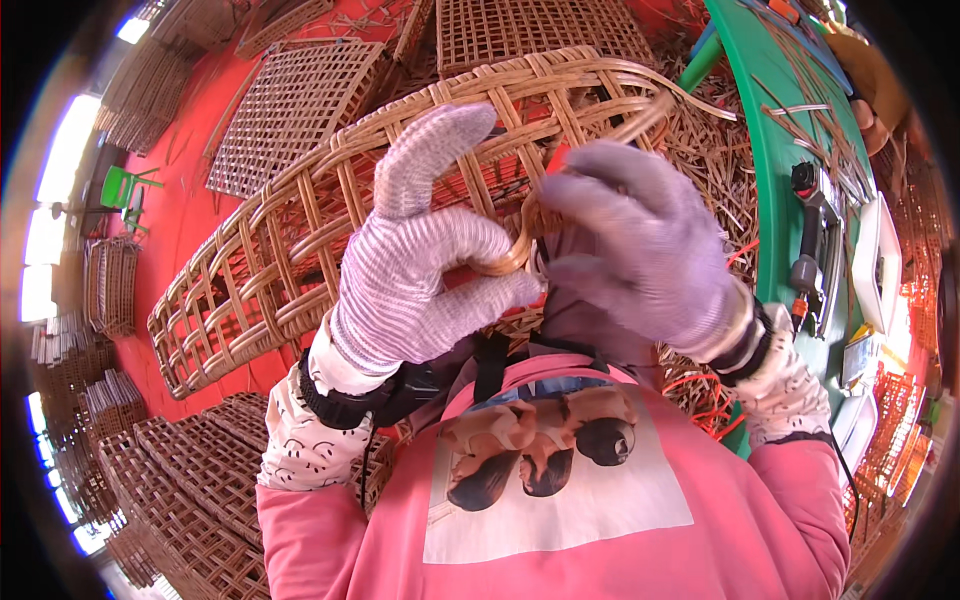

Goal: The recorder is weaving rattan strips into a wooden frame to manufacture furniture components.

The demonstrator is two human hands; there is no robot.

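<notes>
In front of my chest, my left hand (425, 265), in a striped knit glove, pinches a glossy brown rattan strip (517, 252) between thumb and fingers. One of its fingers points up, away from the strip. The strip curves up toward my right hand (645, 245), gloved the same way and smeared by motion. The right fingers bend over the strip's upper end, and whether they grip it is hidden. Behind both hands lies a long open-weave wicker basket (265, 235), slanting from lower left to upper right. A small red piece (557, 158) shows beside the right fingertips.
Right of me stands a green table (745, 90) with a black power tool (812, 235) and a white tray (877, 260). Woven panels (295, 115) lie on the red floor (185, 235), with stacked wicker pieces (190, 480) at lower left. Cane scraps (715, 165) litter the floor beside the table.
</notes>
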